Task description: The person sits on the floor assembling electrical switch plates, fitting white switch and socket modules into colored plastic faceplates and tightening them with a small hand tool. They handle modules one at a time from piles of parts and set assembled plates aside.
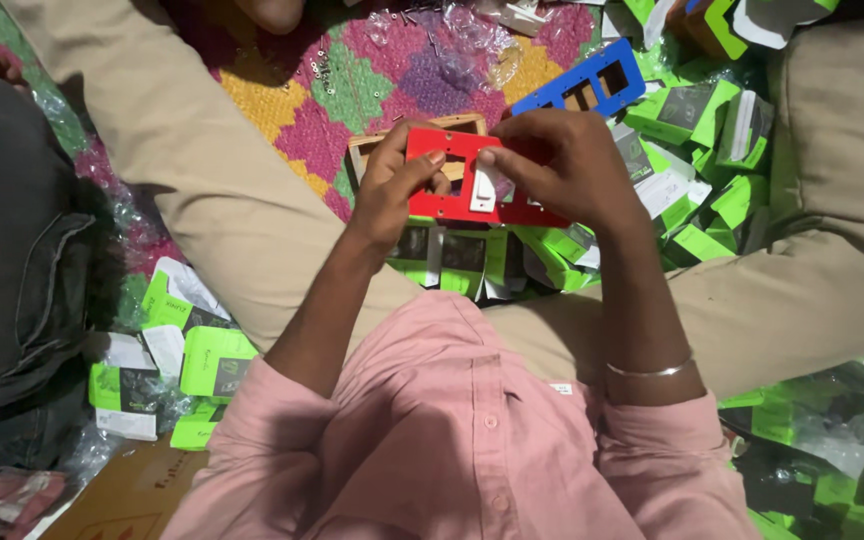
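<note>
We hold a red switch plate point(452, 178) in both hands above our lap, its long axis running from nine to three o'clock. Our left hand point(397, 190) is closed on the plate's nine o'clock end, thumb on the face. Our right hand point(562, 165) grips the three o'clock end, its fingertips pinched on a white rocker switch point(483, 190) seated in the plate. The switch lies at about eight o'clock from the right palm, nearer that hand. A blue plate point(582, 85) and a wooden frame point(367, 150) lie on the patterned mat point(352, 80) beyond, with green boxes point(214, 362) around.
</note>
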Tool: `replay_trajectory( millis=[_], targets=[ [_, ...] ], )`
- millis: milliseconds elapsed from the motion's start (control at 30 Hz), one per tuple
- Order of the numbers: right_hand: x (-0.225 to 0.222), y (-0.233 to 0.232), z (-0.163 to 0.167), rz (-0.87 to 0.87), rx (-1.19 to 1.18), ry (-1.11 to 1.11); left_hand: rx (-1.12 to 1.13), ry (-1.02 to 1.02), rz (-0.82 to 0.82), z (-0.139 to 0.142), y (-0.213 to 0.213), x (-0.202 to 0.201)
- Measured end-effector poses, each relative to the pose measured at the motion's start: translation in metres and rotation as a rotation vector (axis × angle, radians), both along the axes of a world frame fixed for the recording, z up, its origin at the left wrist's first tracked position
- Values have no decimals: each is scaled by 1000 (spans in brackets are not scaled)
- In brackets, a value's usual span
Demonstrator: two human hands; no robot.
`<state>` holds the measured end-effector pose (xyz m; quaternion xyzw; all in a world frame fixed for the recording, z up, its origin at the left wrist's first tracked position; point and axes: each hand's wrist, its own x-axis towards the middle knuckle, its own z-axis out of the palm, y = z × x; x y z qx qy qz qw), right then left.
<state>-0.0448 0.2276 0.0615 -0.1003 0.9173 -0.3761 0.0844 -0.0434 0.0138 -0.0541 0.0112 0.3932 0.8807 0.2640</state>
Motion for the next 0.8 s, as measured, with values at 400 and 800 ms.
replay_trajectory(
  millis=[400, 800],
  targets=[
    [4, 0, -30, -247, -237, -95, -14, 88, -46, 7, 14, 17],
    [-2, -21, -44, -265, -196, -84, -77, -29, -93, 18, 0, 12]
  ],
)
